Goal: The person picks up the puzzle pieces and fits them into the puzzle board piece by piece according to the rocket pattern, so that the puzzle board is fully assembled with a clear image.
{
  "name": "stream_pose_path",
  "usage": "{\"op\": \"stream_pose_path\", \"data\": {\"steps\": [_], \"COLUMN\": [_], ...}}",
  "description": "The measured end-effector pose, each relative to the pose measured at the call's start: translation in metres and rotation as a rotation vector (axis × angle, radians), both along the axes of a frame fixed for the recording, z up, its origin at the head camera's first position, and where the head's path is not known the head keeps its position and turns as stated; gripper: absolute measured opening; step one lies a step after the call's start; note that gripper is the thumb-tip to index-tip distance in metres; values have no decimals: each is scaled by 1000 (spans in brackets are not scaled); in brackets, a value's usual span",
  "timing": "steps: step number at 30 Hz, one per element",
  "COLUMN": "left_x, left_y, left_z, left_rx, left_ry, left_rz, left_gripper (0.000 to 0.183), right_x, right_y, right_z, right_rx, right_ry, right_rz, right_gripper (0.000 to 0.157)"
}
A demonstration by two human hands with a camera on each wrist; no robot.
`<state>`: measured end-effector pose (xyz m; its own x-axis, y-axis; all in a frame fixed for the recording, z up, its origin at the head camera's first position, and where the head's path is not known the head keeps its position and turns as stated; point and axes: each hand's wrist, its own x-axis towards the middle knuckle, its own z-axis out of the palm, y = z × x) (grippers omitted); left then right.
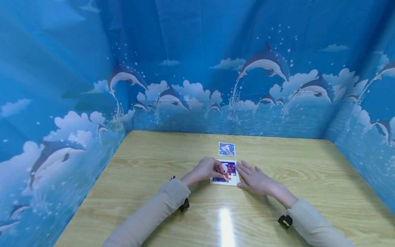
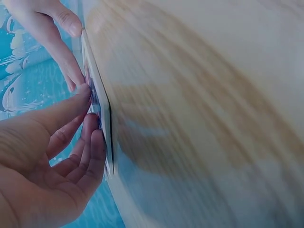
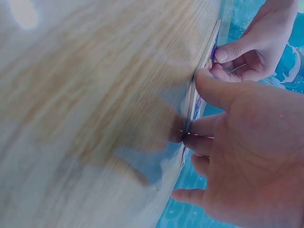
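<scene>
A small jigsaw puzzle [image 1: 231, 167] with a white rabbit-like figure on purple lies in a white-rimmed tray [image 1: 232, 183] on the table. White patches show among its pieces at the lower right. From the left, my left hand [image 1: 207, 168] reaches over the picture with curled fingers. Its thumb and fingertips pinch at a small purple puzzle piece [image 3: 213, 51] close over the tray, mostly covered by the fingers. My right hand [image 1: 255, 179] lies with its fingers extended, touching the tray's right edge; the thumb rests at the lower right corner.
A square picture card [image 1: 226, 149] with a similar white figure lies just behind the tray. The wood-grain table [image 1: 154, 151] is bordered by blue dolphin-print curtains [image 1: 191, 68] at the back and sides. Both wrists wear dark straps.
</scene>
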<state>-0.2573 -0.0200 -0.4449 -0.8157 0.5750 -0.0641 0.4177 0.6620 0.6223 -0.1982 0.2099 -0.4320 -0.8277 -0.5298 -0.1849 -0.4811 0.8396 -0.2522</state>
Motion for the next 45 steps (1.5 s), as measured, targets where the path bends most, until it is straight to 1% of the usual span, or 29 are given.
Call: {"op": "stream_pose_path", "data": {"steps": [6,10,14,18,21,25,31,33,35,37,39,41,45], "left_x": [0,0,-2,-5,-8,-9,-7,-6,-5,-3,-1,2,9], "left_y": [0,-2,-8,-19,-31,-52,-85,-96,-106,-117,-127,-136,-153], "left_z": [0,3,8,13,16,20,24,24,22,20,19,17,13], "left_rx": [-15,-11,33,102,137,168,208,207,197,179,158,137,117], "left_ry": [24,6,-10,-25,-42,-30,-45,-38,-19,1,3,3,1], "left_rz": [10,38,78,93,109,126,166,175,171,168,166,157,119], "left_gripper": [10,8,7,12,15,17,24,23,24,22,20,20,18], "right_x": [-1,-1,-1,0,0,2,3,3,3,2,2,2,2], "right_y": [1,1,1,1,2,2,1,1,1,1,1,1,1], "right_z": [-1,-1,-1,-1,-1,-1,1,1,1,1,0,0,1], "right_rx": [-2,-12,-16,-22,-25,-19,-14,-15,-18,-16,-16,-15,-16], "right_ry": [6,6,6,-5,-4,-1,-9,-6,-4,-3,-1,0,1], "right_rz": [5,13,18,11,14,18,6,8,11,11,12,12,13], "right_gripper": [71,71,71,72,72,72,71,71,71,71,71,71,71]}}
